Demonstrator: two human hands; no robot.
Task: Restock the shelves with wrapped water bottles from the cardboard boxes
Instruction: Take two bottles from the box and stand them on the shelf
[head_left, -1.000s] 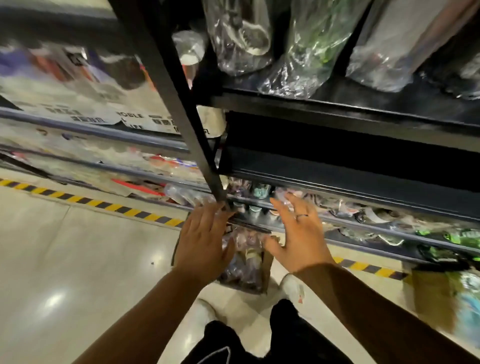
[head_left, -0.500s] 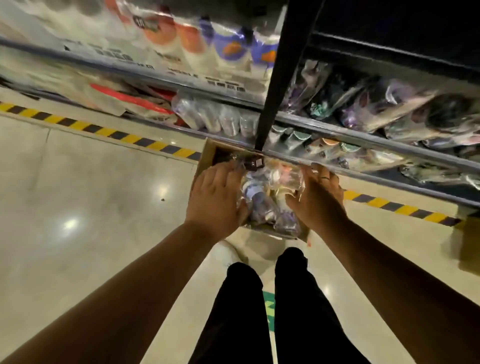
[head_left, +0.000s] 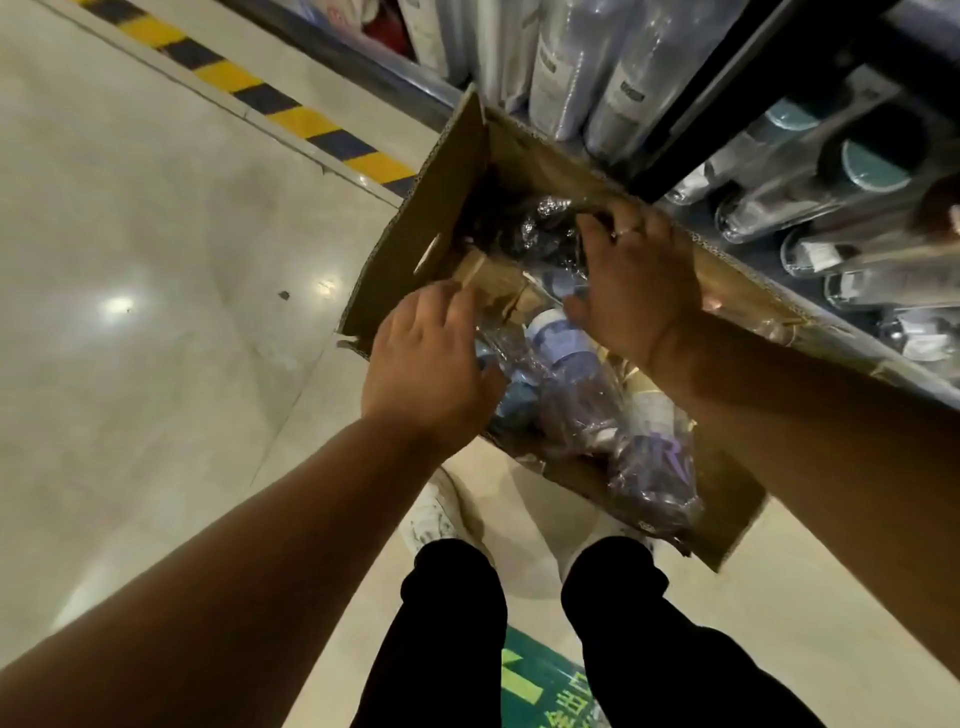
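Down by the shelf, the cardboard box is holding wrapped water bottles. My left hand is gripping one; whether my right hand is gripping, I cannot tell.

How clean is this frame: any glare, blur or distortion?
Head view: bright glare spots on the glossy floor; plastic glints hide detail on the wrapped bottles in the cardboard box; shelf bottles look soft and stretched toward the edge.

Fingertips of left hand unseen
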